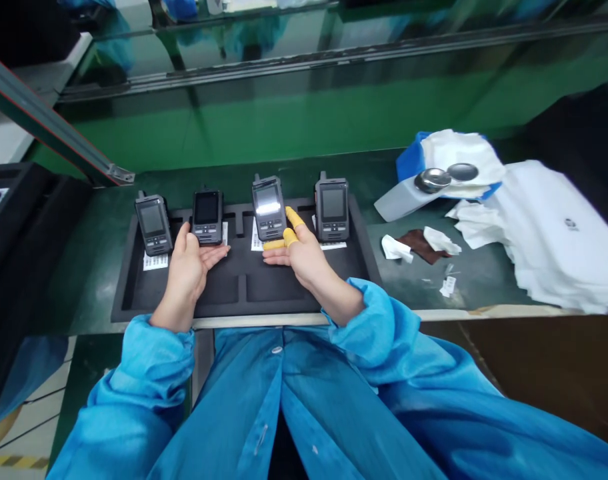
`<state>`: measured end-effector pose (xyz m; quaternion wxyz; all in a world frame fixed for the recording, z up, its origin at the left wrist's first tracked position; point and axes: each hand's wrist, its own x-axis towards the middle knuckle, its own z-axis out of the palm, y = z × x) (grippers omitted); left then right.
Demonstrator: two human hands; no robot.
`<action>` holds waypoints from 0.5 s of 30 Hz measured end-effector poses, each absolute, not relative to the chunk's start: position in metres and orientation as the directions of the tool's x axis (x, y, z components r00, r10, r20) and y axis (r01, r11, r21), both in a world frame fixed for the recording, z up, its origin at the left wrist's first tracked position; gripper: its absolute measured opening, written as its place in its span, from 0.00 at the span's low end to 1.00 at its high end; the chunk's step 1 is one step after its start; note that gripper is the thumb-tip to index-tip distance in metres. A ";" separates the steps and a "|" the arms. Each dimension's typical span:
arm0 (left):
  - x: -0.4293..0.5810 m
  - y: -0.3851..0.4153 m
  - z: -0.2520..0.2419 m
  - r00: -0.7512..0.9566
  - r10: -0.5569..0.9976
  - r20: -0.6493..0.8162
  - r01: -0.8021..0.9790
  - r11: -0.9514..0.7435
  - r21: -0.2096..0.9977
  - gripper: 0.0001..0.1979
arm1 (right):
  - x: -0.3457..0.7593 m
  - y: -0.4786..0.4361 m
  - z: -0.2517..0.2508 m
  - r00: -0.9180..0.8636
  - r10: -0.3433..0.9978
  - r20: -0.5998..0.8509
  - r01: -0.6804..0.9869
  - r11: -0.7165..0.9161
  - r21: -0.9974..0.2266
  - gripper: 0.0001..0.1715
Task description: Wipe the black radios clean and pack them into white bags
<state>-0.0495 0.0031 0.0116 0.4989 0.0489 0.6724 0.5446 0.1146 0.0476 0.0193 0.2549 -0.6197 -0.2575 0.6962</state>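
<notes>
A black foam tray lies on the green bench and carries several small black handheld radios with screens. My left hand rests open on the tray, palm turned inward, just below the second radio and right of the first radio. My right hand wears yellow finger cots on thumb and forefinger; those fingers touch the lower right side of the third radio, whose screen glares. The fourth radio stands just right of that hand. White labels lie under the radios.
White cloths are piled at the right, with a blue-and-white bag and two round metal lids on it. A dark brown wipe and white scraps lie beside the tray. A black foam block sits left. A green conveyor rail runs behind.
</notes>
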 end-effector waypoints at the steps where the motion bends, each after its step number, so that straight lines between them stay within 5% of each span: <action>1: -0.050 0.003 0.011 -0.502 0.608 -0.615 -0.441 0.432 0.787 0.26 | 0.115 0.048 0.020 -0.110 0.666 -0.738 -0.032 -0.744 -0.667 0.35; 8: -0.054 0.001 0.012 -0.451 0.642 -0.619 -0.233 0.585 0.777 0.28 | 0.119 0.044 0.020 -0.161 0.676 -0.719 -0.110 -0.736 -0.668 0.42; 15: -0.025 -0.016 0.041 -0.490 0.762 -0.424 0.063 0.516 0.854 0.30 | 0.146 0.028 0.010 -0.333 0.769 -0.545 0.091 -0.549 -0.831 0.42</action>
